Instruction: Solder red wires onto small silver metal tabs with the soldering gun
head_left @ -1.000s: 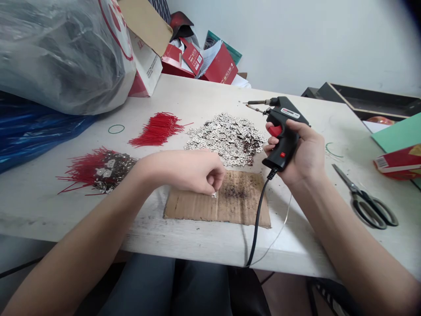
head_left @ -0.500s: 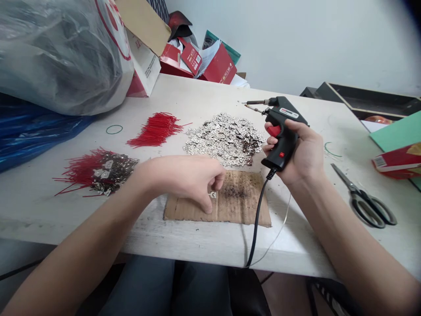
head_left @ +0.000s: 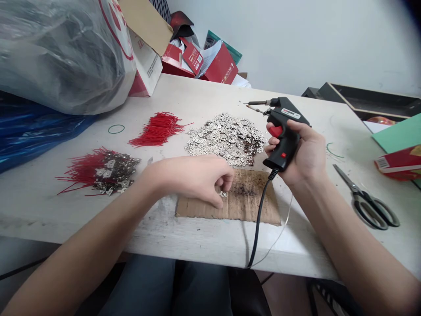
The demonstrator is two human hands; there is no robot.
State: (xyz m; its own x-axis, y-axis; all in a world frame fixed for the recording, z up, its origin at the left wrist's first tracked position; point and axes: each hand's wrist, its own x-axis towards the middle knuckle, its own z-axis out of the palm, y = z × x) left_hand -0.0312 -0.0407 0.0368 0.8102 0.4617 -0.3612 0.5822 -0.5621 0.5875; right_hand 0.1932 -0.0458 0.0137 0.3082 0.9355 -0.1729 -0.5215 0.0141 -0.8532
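Observation:
My right hand point(head_left: 304, 151) is wrapped around a black soldering gun point(head_left: 284, 136) with a red trigger, its tip pointing left above the table. My left hand point(head_left: 204, 180) is curled low over a piece of brown cardboard point(head_left: 256, 206) with dark scorch marks. A small metal tab point(head_left: 223, 194) shows between its thumb and fingers; the exact contact is partly hidden. Just beyond the cardboard spreads a pile of similar metal tabs point(head_left: 223, 136). Left of that lies a bundle of red wires point(head_left: 158, 129). Red wires with metal tabs on their ends point(head_left: 105, 171) lie behind my left forearm.
Scissors point(head_left: 370, 202) lie to the right of my right forearm. The gun's black cord point(head_left: 258, 228) and a thin solder wire point(head_left: 283, 224) hang over the front edge. A large plastic bag point(head_left: 66, 52) and a red-and-white box point(head_left: 146, 66) stand at the back left.
My left hand has moved slightly right, and the cardboard and small metal tab have shifted right with it. My right hand still holds the soldering gun in about the same place.

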